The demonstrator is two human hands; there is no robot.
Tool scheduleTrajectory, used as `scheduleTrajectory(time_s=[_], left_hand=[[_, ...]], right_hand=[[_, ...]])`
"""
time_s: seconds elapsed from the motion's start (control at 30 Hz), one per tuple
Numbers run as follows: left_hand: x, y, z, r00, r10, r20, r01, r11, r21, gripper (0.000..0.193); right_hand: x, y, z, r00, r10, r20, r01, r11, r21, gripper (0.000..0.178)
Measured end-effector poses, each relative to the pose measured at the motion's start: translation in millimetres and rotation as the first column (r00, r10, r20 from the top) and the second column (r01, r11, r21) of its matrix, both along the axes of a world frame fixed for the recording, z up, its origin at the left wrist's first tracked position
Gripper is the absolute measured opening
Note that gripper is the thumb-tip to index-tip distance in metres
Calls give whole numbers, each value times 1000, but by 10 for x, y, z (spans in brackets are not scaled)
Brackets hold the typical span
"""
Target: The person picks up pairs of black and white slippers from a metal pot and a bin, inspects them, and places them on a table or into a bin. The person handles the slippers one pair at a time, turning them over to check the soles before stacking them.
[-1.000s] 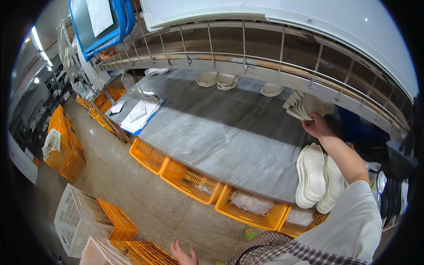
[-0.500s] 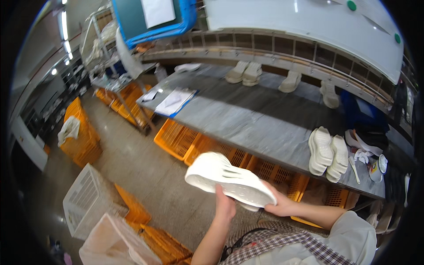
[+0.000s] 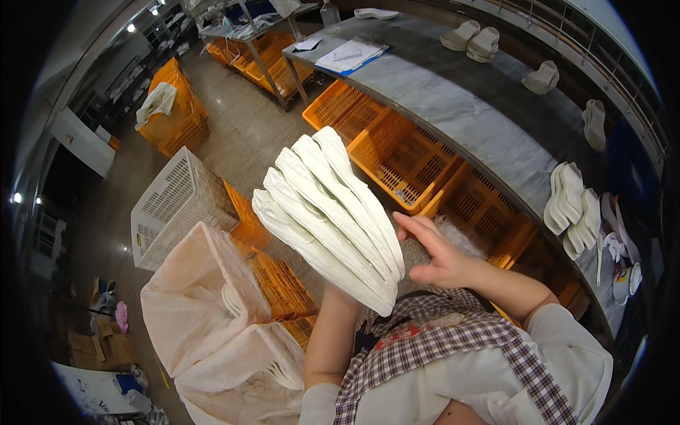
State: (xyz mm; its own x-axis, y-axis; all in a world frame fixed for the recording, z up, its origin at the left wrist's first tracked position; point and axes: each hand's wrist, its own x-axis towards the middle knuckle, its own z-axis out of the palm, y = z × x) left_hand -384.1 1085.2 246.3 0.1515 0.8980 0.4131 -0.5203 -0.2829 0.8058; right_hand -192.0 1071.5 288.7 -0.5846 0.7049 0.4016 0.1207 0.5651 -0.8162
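Note:
A fanned stack of several white shoe soles (image 3: 329, 219) is held up in front of me, tilted, with the sides of the soles facing up. My left forearm (image 3: 333, 329) reaches up beneath the stack; the left hand itself is hidden behind the soles, which rest in its grip. My right hand (image 3: 440, 256) is beside the right edge of the stack, thumb apart from the fingers, with nothing in it. Its fingertips are at the outermost sole; whether they touch it I cannot tell.
Two bins lined with pale sacks (image 3: 205, 297) stand left of me, with some soles inside. Behind them is a white crate (image 3: 185, 205). Orange crates (image 3: 404, 156) sit under the grey table (image 3: 489, 120), which bears more soles (image 3: 567, 198) and a clipboard (image 3: 352, 55).
The view has turned down and left. The soles have tipped from a flat stack into an upright fan. My right hand has come off the stack's end and opened.

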Motion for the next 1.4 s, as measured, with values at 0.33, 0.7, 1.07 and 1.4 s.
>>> scheduleTrajectory(time_s=[0.33, 0.7, 1.07, 1.4], left_hand=[[152, -187, 224, 880, -34, 474, 157, 963, -221, 58], [113, -67, 15, 885, -115, 452, 271, 915, -298, 60], [191, 46, -141, 898, -116, 425, 323, 830, -455, 58], [110, 45, -210, 918, -190, 348, 301, 905, -300, 63]], right_hand=[[-138, -47, 44, 988, 33, -150, -40, 998, -44, 46], [-133, -71, 13, 872, -202, -445, -5, 907, -422, 26], [-28, -5, 40, 959, -252, -130, 137, 813, -566, 89], [34, -88, 145, 958, -217, 190, 278, 871, -406, 112]])
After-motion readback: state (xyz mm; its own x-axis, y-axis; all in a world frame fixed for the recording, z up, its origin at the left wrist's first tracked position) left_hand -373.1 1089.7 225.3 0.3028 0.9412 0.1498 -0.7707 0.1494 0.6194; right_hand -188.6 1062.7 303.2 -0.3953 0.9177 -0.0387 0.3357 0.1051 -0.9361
